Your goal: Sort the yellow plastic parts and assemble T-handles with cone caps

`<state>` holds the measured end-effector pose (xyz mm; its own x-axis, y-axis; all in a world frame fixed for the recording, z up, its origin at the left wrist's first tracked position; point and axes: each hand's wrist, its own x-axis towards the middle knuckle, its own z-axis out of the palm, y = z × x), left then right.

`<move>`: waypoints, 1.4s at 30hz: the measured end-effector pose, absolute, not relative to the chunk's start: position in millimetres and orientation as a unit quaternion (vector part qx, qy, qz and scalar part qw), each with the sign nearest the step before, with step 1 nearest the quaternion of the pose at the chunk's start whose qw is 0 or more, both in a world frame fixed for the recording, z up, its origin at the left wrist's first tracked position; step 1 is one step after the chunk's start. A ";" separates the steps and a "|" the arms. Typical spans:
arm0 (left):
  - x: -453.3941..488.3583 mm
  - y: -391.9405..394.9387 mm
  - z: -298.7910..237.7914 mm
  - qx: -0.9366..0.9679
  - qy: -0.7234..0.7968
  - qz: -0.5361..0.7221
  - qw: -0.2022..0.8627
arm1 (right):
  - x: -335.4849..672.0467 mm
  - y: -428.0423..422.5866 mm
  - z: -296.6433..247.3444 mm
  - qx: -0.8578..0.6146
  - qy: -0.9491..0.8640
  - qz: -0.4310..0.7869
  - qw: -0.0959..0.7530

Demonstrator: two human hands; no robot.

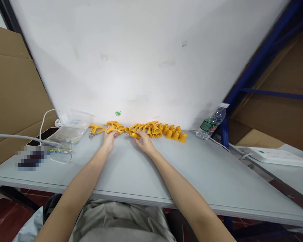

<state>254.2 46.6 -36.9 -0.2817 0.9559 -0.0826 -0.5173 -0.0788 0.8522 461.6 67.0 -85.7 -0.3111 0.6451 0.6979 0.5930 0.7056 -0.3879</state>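
Observation:
My left hand [108, 140] is closed around a yellow plastic T-shaped handle [112, 128] at the back of the table. To its right, the fingers of my right hand [144, 143] are closed on a yellow cup-shaped plastic piece [135, 135] lying on its side. Small silvery metal bits [126, 133], too small to name, lie between my hands. Just behind the right hand is a pile of yellow handles with cups [153, 127]. Several yellow cups [175, 135] stand upside down further right. More yellow handles [97, 128] lie left of my left hand, beside small metal pieces [91, 135].
A white panel [146, 67] rises behind the grey table [131, 171]. Clear plastic bags [70, 134], a phone [40, 137] and white cables lie left. A plastic bottle [213, 121] leans at right, near a blue frame [224, 129] and a white power strip [275, 156].

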 end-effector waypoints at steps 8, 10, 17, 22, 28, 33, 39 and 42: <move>258.4 43.5 -36.9 0.269 0.414 0.689 0.530 | 459.2 60.9 -79.4 -0.417 -0.815 0.002 0.402; 258.8 43.2 -37.1 0.267 0.414 0.692 0.527 | 459.9 60.6 -79.4 -0.429 -0.816 -0.002 0.387; 259.0 43.2 -39.2 0.252 0.421 0.707 0.509 | 458.9 57.1 -77.6 -0.450 -0.823 -0.012 0.346; 259.2 43.9 -41.0 0.267 0.408 0.699 0.524 | 457.2 56.1 -76.6 -0.462 -0.813 -0.011 0.355; 258.7 46.1 -44.0 0.268 0.405 0.694 0.531 | 458.9 57.6 -77.6 -0.478 -0.796 -0.001 0.370; 260.7 45.3 -45.6 0.289 0.406 0.674 0.545 | 458.6 57.7 -76.7 -0.440 -0.804 0.019 0.399; 260.0 44.7 -44.7 0.290 0.408 0.675 0.541 | 462.2 61.6 -79.8 -0.460 -0.788 0.009 0.409; 259.6 44.1 -44.3 0.293 0.406 0.674 0.543 | 464.1 62.9 -80.8 -0.462 -0.788 0.007 0.406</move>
